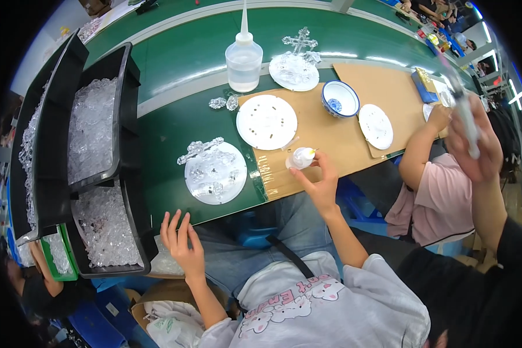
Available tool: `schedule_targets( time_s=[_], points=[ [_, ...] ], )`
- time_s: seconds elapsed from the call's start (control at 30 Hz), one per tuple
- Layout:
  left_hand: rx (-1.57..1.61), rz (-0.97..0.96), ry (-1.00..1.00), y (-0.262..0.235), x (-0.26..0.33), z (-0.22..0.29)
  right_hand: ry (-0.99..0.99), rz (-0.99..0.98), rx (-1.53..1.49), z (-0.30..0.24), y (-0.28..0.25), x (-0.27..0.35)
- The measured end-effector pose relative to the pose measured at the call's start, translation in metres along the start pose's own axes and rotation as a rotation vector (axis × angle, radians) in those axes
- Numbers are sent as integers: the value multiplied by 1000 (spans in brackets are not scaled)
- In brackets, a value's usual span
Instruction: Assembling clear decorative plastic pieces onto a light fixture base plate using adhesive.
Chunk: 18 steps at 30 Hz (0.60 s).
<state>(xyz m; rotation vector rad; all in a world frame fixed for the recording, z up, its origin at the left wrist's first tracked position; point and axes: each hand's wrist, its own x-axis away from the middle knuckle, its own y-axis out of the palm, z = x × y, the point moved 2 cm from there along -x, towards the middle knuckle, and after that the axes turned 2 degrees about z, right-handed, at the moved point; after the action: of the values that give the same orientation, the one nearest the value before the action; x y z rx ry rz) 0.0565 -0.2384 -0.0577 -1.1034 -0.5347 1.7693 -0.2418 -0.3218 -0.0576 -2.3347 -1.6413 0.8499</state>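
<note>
Near the center of the frame, the right hand (323,184) grasped a small white bottle (301,158) with a yellow tip, which lay between the thumb and the fingertips over the cardboard sheet (313,130). The left hand (183,246), lower left of center, held nothing, its fingers loosely spread near the table edge, just below a white disc (235,184) bearing clear pieces (200,173). A spotted white plate (261,138) lay just above the bottle.
</note>
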Motion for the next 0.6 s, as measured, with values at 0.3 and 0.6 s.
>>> schedule_targets(
  time_s=[0.3, 0.6],
  points=[
    [-22, -4, -25, -5, 11, -4, -2, -65, 95, 0, 8, 12],
    [-9, 19, -25, -13, 14, -4, -7, 21, 84, 18, -5, 1]
  ],
)
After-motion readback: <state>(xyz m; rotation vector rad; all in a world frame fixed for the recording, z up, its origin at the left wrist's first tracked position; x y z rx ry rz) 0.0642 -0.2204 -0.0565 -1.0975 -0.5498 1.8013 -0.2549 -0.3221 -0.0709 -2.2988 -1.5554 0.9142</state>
